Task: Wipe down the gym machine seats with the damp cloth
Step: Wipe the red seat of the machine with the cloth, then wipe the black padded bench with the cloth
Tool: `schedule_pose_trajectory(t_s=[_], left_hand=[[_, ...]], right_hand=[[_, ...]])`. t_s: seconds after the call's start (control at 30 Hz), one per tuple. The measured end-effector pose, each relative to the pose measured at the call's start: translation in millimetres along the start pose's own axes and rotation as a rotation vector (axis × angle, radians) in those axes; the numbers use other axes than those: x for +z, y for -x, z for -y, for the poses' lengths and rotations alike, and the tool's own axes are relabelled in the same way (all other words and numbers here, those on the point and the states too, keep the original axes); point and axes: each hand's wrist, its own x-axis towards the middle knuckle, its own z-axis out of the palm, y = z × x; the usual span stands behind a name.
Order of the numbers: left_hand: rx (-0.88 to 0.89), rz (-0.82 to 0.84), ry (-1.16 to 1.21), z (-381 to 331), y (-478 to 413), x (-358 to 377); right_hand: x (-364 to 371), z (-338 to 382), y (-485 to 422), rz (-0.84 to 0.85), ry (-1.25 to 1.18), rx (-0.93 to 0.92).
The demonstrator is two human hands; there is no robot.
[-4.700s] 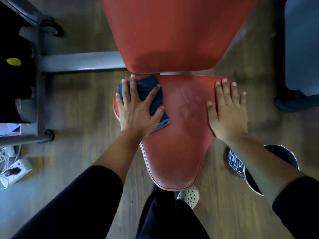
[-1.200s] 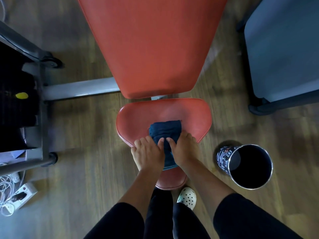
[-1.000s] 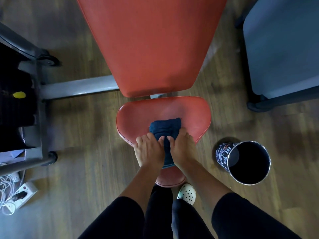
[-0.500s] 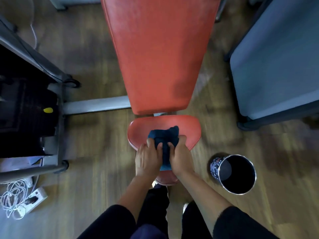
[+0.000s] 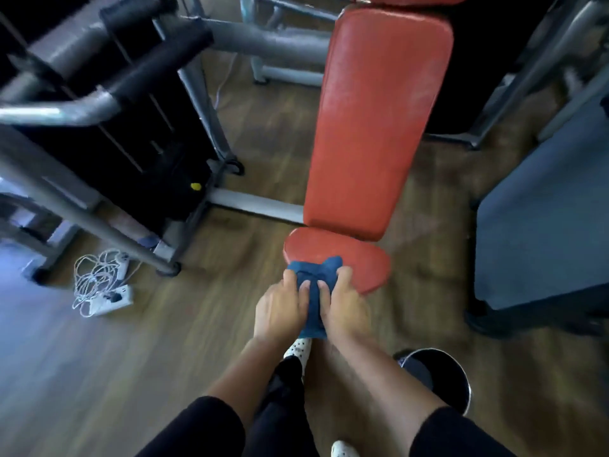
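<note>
Around you stands much gym equipment. On your left is a grey machine frame [image 5: 99,199] with black padded bars, and beside its foot a power strip [image 5: 110,300] lies on the wooden floor [image 5: 99,374] with a tangle of white cables [image 5: 95,272]. On your right is a grey-blue block [image 5: 543,232] on a dark base, near the seat but apart from it. Nothing stands between you and the seat.

The red seat [image 5: 359,262] is in front of you, its wide end toward the long red backrest [image 5: 379,120], which runs away from you and leans slightly to the right. You hold the blue cloth [image 5: 314,291] over the near edge of the seat. Its long axis runs from you toward the backrest; the far end lies bunched on the seat, the near end hangs down between your wrists.

Your left hand [image 5: 280,311] and right hand [image 5: 344,308] are side by side, both with fingers curled and pinching the cloth.

A dark bucket [image 5: 441,380] stands on the floor at your right, partly behind your right forearm. Its inside is too dark to tell the contents. Under your hands a white shoe [image 5: 298,349] with holes shows.
</note>
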Motion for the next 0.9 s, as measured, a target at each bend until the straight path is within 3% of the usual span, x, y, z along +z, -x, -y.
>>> schedule_pose_trajectory(t_s=[0.4, 0.6, 0.9], left_hand=[[-0.442, -0.226, 0.141, 46.3, 220.0, -35.6], [-0.659, -0.392, 0.144, 111.4, 301.2, -70.8], [-0.829, -0.540, 0.177, 245.5, 404.6, -122.0]], right_hand=[[25.1, 33.9, 169.6, 0.257, 0.097, -0.400], [76.3, 97.3, 238.6, 0.401, 0.163, -0.608], [188.2, 198.5, 346.2, 0.491, 0.239, -0.858]])
